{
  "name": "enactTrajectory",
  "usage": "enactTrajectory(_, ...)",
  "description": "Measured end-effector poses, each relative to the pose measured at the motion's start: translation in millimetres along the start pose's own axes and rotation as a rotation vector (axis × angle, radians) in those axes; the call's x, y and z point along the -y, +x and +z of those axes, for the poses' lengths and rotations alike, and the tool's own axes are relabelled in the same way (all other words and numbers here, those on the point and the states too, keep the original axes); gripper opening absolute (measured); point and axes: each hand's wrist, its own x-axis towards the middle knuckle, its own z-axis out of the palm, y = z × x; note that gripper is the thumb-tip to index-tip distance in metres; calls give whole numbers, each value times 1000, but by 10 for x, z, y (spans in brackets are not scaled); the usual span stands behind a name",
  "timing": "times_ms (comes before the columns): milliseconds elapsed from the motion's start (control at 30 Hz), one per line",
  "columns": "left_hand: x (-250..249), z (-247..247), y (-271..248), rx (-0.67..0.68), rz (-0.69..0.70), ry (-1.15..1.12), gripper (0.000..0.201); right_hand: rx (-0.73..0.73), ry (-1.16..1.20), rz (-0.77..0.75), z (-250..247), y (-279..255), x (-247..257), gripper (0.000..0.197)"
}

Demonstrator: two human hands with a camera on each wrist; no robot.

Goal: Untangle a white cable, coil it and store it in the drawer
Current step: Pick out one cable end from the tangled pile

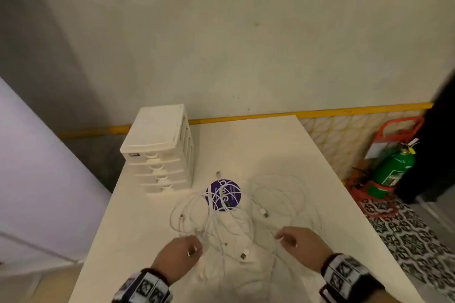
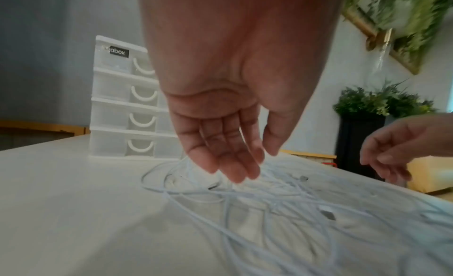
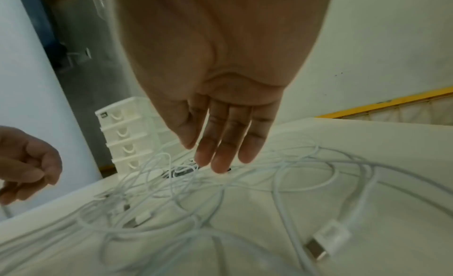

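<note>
A tangle of white cables (image 1: 221,219) lies spread over the white table (image 1: 258,145), with several loose plugs among the loops. My left hand (image 1: 194,248) hovers over the tangle's near left part, fingers relaxed and pointing down at the strands (image 2: 269,193), nothing pinched that I can see. My right hand (image 1: 283,238) hangs over the near right part, fingers straight (image 3: 210,156) just above the loops. A white drawer unit (image 1: 160,152) with all drawers closed stands at the table's far left.
A round purple sticker (image 1: 222,194) lies under the cables near the drawer unit. A large white USB plug (image 3: 326,241) lies close to my right hand. Right of the table, a green extinguisher (image 1: 391,167) stands on patterned floor.
</note>
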Motion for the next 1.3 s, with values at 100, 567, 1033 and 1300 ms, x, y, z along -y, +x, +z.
enactTrajectory(100, 121, 25, 129, -73, -64, -36, 29, -67, -32, 62, 137, 161, -1, 14)
enactTrajectory(567, 508, -114, 391, -196, -106, -148, 15, -168, -384, 188, 457, 296, 64, 29)
enactTrajectory(1033, 431, -301, 1204, -222, -27, -126, 34, -144, -322, 222, 106, 1198, 158, 41)
enactTrajectory(1300, 468, -241, 1431, -154, -60, -144, 27, -99, -296, 284, 179, 1359, 60, 25)
